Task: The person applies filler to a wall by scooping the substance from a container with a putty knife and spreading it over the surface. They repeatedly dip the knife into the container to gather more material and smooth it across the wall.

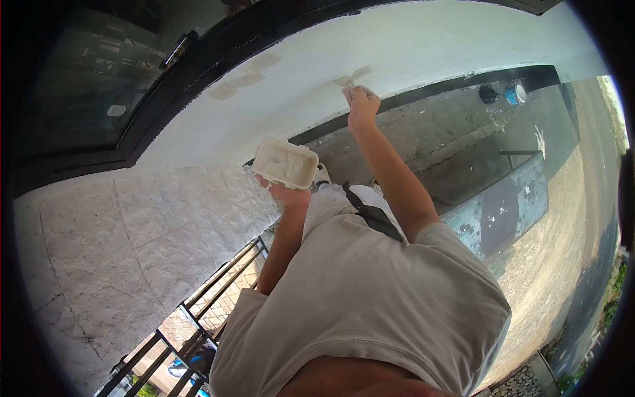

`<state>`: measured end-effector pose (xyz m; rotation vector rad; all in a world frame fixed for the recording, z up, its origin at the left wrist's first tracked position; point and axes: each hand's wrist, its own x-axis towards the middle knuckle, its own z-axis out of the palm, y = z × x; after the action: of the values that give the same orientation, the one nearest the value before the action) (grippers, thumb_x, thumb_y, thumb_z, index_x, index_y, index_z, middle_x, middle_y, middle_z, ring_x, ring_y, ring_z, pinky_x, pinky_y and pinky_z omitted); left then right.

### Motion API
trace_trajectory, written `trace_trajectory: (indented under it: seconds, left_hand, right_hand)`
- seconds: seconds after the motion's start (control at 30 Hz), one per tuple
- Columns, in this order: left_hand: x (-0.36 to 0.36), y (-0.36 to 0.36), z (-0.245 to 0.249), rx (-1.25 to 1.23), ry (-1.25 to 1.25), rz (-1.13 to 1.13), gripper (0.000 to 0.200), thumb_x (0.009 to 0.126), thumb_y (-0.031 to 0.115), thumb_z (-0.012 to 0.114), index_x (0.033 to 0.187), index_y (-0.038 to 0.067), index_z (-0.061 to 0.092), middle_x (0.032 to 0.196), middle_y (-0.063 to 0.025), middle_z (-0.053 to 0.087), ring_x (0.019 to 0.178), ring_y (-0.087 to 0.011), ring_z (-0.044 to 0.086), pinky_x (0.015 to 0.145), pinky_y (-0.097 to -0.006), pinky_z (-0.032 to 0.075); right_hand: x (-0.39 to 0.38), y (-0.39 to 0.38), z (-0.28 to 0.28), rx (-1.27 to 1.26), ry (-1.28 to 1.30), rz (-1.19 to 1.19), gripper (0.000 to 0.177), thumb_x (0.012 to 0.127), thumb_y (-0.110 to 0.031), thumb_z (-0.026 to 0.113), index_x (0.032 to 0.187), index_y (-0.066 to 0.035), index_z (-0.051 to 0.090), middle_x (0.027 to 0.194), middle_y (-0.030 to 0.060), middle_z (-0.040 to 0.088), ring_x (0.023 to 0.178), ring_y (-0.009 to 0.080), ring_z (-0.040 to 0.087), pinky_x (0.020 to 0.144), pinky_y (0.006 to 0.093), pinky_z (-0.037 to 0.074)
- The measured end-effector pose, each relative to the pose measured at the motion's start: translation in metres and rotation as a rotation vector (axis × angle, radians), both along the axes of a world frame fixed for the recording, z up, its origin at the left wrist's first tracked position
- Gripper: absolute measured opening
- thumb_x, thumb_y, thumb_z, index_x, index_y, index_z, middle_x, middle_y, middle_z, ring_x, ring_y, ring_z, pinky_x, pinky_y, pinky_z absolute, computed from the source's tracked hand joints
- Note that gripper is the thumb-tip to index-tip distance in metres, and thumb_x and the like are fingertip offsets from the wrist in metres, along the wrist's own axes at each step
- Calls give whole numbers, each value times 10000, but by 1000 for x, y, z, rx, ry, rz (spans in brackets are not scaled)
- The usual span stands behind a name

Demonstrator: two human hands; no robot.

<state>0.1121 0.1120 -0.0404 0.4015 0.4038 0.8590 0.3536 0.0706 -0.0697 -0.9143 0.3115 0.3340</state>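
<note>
My left hand (291, 196) is wrapped round the underside of a pale plastic tub (284, 182), whose inside is coated with off-white paste. Out in front, the fingers of my right hand (364, 107) close on a small putty knife (344, 81), its blade against the white wall (297, 86). Just beyond the blade is a damp-looking beige patch (362, 71). Farther left on the same wall is a larger blotchy patch (241, 83). The knife's handle is mostly hidden in my fingers.
A black-framed window (185, 73) borders the wall at upper left. Below are a rough whitish wall (99, 245) and a black metal railing (192, 317). On the concrete floor (423, 139) stand a blue-and-white bucket (514, 95), a black bag-like item (489, 94) and a paint-spotted panel (503, 208).
</note>
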Motion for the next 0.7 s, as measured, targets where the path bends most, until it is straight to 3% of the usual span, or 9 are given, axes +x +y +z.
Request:
trace_trajectory:
  seconds: [0.07, 0.17, 0.27, 0.37, 0.47, 0.57, 0.7]
  left_hand:
    - [-1, 0, 0, 1, -4, 7, 683, 943, 672, 489, 1458, 228, 439, 1424, -21, 517, 1308, -279, 512, 1085, -515, 460]
    - [-2, 1, -3, -11, 3, 16, 677, 948, 672, 477, 1463, 235, 434, 1426, -21, 514, 1307, -281, 512, 1086, -515, 458]
    - [0, 4, -4, -22, 4, 14, 678, 951, 675, 466, 1467, 237, 428, 1429, -20, 511, 1306, -281, 511, 1084, -512, 459]
    - [2, 2, -1, 9, 44, 21, 691, 952, 684, 453, 1474, 231, 422, 1432, -20, 507, 1306, -282, 510, 1083, -510, 460]
    - [3, 2, 2, 36, 72, 32, 705, 950, 696, 443, 1474, 226, 422, 1428, -20, 510, 1303, -284, 513, 1079, -510, 463]
    - [1, 3, 3, 8, 60, 33, 696, 947, 699, 444, 1461, 230, 437, 1416, -18, 519, 1297, -285, 518, 1074, -511, 466]
    - [-2, 7, 2, -24, 29, 34, 655, 945, 669, 467, 1441, 242, 459, 1404, -10, 529, 1294, -282, 521, 1072, -515, 466]
  right_hand:
    - [-11, -13, 11, -30, 4, -23, 226, 889, 72, 529, 681, -4, 481, 795, 14, 465, 735, 100, 554, 929, 312, 608]
    - [-12, -15, -7, -154, 27, 13, 246, 872, 39, 534, 683, -75, 426, 671, -43, 421, 562, 44, 365, 512, 228, 307]
    - [-1, -4, -29, -40, 54, 131, 248, 882, 80, 508, 692, -56, 424, 797, 15, 435, 681, 91, 465, 778, 259, 570]
    - [8, 18, -20, 160, -2, 157, 235, 863, 102, 485, 715, -66, 414, 786, 16, 420, 672, 101, 405, 640, 261, 432]
    - [20, 33, 0, 286, -65, 218, 260, 842, 123, 475, 711, -87, 397, 771, 15, 399, 667, 114, 362, 610, 292, 333]
    - [38, 49, -16, 339, -50, 257, 225, 855, 108, 506, 760, -77, 423, 788, 11, 386, 716, 111, 369, 726, 317, 419]
    - [47, 57, 2, 277, 100, 217, 108, 883, 77, 538, 908, -4, 472, 912, 42, 404, 857, 131, 392, 960, 350, 419]
